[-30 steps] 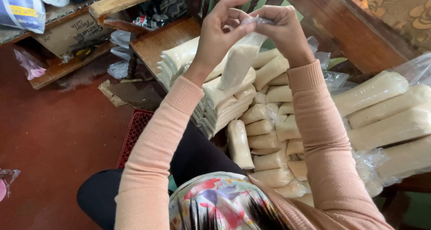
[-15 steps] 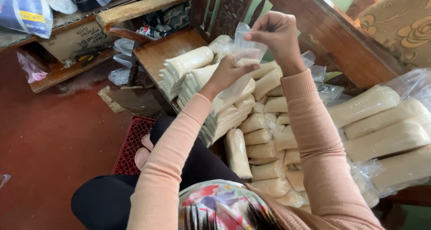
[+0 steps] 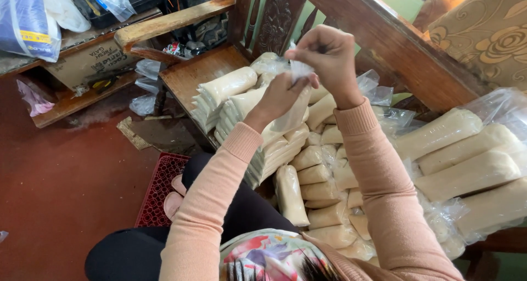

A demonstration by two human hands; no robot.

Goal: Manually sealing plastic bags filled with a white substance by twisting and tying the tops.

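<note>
- Here the right hand [image 3: 329,53] pinches shut on the top of a filled plastic bag [image 3: 293,108], above the pile of packed bags [image 3: 318,171].
- The left hand [image 3: 280,94] is closed around the bag just below, touching it.
- The bag hangs with its long axis nearly vertical, downward from both hands; the right hand is higher.
</note>
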